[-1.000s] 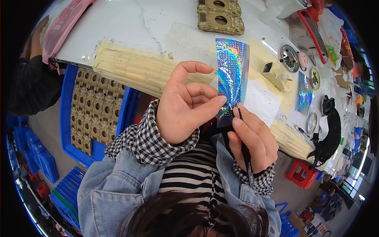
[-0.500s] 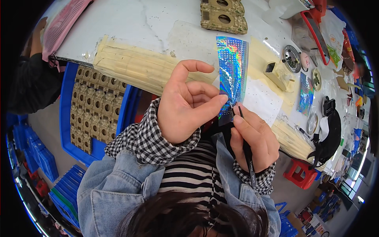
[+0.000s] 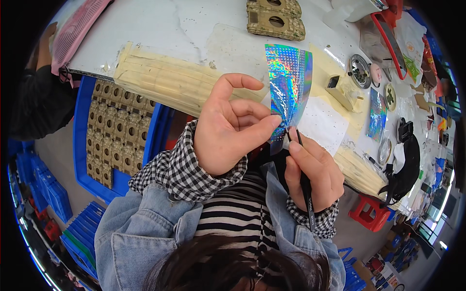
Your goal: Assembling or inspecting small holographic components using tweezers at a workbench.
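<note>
A shiny holographic sticker sheet [image 3: 290, 72], covered in rows of small squares, rises between my hands near the table's front edge. Thumb and finger of my left hand [image 3: 232, 127] pinch its lower left part, while the index finger curls free above. In my right hand [image 3: 315, 169] is a pair of black tweezers [image 3: 306, 186], held like a pen. The tweezer tips are slightly apart beside the sheet's lower right edge, close to my left thumb. Whether they grip a small piece cannot be made out.
Camouflage-patterned cases with round holes [image 3: 276, 22] lie at the table's far side. More fill a blue crate [image 3: 83, 177] at left. A yellowish block [image 3: 345, 93], a second holographic sheet [image 3: 377, 114] and round metal dishes [image 3: 359, 72] are to the right. Another person's dark sleeve [image 3: 43, 104] shows at far left.
The sheet's upper part has fanned out to the right and shows more of its face. The tweezer tips have parted a little and shifted slightly. My left hand has hardly moved.
</note>
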### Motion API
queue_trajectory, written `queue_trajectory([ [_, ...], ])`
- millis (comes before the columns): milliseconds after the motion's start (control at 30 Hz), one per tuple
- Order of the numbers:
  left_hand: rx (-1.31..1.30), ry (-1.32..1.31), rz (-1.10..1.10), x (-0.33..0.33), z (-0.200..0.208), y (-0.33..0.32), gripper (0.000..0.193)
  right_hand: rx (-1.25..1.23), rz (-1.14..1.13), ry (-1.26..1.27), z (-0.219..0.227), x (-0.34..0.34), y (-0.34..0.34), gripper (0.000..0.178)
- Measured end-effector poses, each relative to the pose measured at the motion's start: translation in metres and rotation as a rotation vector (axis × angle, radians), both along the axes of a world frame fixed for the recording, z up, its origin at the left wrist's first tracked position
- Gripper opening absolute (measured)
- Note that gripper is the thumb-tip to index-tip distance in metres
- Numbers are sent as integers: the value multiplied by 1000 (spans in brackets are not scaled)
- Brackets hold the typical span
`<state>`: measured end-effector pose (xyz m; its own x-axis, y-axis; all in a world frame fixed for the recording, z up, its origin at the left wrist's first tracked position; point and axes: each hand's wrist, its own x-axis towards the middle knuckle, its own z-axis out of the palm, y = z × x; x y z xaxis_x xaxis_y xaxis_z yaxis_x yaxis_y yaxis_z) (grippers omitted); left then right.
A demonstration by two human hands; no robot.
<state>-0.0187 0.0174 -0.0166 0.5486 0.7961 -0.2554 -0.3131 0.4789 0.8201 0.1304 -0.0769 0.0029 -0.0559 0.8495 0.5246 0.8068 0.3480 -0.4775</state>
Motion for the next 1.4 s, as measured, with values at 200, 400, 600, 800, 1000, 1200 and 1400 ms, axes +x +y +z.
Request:
queue_trajectory([
  [200, -5, -7, 4, -1, 0, 0, 49, -1, 3, 17, 1, -2, 2, 30],
  [400, 5, -19, 18, -1, -2, -1, 49, -25, 6, 34, 4, -3, 4, 29],
  [600, -2, -32, 16, 0, -3, 0, 48, -27, 13, 25, 3, -2, 4, 29],
  [800, -145, -79, -20, 0, -6, 2, 48, 23, 7, -14, -2, -4, 3, 30],
  [1000, -174, -100, -20, 0, -7, 3, 48, 25, 20, 2, -2, -3, 1, 31],
  [1200, -112, -88, 5, -1, -7, 1, 48, -2, 21, -8, 1, -4, 3, 30],
  [1400, -79, -62, 14, -2, -6, 0, 48, 18, 18, 14, 1, -5, 4, 31],
])
